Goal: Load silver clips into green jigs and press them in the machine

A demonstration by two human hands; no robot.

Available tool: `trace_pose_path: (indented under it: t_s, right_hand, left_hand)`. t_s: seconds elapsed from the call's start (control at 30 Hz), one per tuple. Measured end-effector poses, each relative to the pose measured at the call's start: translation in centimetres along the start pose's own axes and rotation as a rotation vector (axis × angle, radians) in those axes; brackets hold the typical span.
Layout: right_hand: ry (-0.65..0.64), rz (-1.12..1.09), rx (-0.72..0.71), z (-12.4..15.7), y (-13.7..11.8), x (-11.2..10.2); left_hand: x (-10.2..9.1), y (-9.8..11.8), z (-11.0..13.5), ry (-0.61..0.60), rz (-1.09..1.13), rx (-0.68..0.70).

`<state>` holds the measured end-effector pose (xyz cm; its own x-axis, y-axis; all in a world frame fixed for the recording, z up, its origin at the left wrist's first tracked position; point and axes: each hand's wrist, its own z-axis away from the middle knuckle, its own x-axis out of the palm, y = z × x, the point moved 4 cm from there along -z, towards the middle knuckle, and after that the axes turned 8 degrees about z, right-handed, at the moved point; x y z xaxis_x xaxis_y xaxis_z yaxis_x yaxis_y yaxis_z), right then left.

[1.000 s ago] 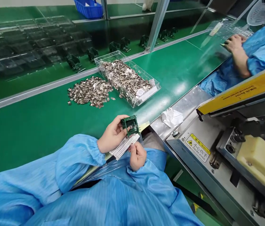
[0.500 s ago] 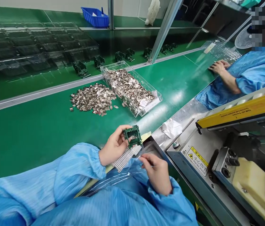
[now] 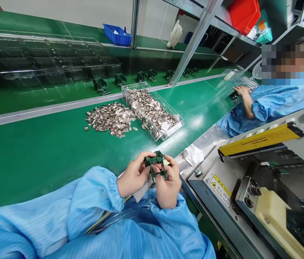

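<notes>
Both my hands hold a small dark green frame part [image 3: 156,164] just above the near edge of the green table [image 3: 46,151]. My left hand [image 3: 134,177] grips its left side with curled fingers. My right hand [image 3: 168,185] grips its right side, thumb on top. Beneath my hands lies a silvery gridded strip [image 3: 142,190] on my lap. Blue sleeves cover both my arms.
A loose pile of small metal pieces [image 3: 111,119] lies beside a clear tray [image 3: 177,125] full of the same. Dark green parts [image 3: 100,85] line a conveyor behind, under clear blister trays [image 3: 46,57]. A press machine [image 3: 262,183] stands at right; a co-worker's hand [image 3: 241,91] rests farther along.
My right hand rose from my lap and closed on the green part's right side. The camera tilted upward, showing more of the shelves and the co-worker.
</notes>
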<state>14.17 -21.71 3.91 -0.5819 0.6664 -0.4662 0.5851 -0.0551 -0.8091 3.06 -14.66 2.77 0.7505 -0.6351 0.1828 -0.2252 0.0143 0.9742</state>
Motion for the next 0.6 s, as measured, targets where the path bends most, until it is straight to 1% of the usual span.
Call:
trace_pose_path:
  t_s: [0.1,0.17,0.23,0.33,0.43,0.5,0.53,0.6]
  right_hand:
    - [0.024,0.033,0.006,0.1,-0.3,0.0]
    - [0.023,0.004,0.048,0.0,-0.2,0.1]
    - [-0.006,-0.101,0.11,-0.1,0.3,0.5]
    - [-0.069,-0.321,0.21,-0.3,1.2,1.1]
    - [-0.123,-0.476,0.265,-0.5,1.6,0.7]
    - [-0.19,-0.495,0.209,-0.6,1.2,-0.5]
    - [-0.234,-0.467,0.147,-0.5,0.7,-1.3]
    - [-0.32,-0.364,-0.007,-0.2,-0.3,-3.4]
  left_hand:
    - [-0.1,-0.1,0.1,0.019,-0.041,0.006]
    - [-0.1,-0.1,0.2,0.032,-0.054,0.01]
    - [-0.1,-0.2,0.2,0.036,-0.068,0.017]
    - [-0.1,-0.4,0.2,0.014,-0.082,0.026]
    - [-0.2,-0.2,0.2,-0.007,-0.079,0.048]
    - [-0.4,0.5,0.3,-0.011,-0.078,0.044]
    - [-0.3,1.1,0.4,-0.025,-0.079,0.028]
    - [0.4,2.4,0.5,-0.106,-0.102,-0.023]
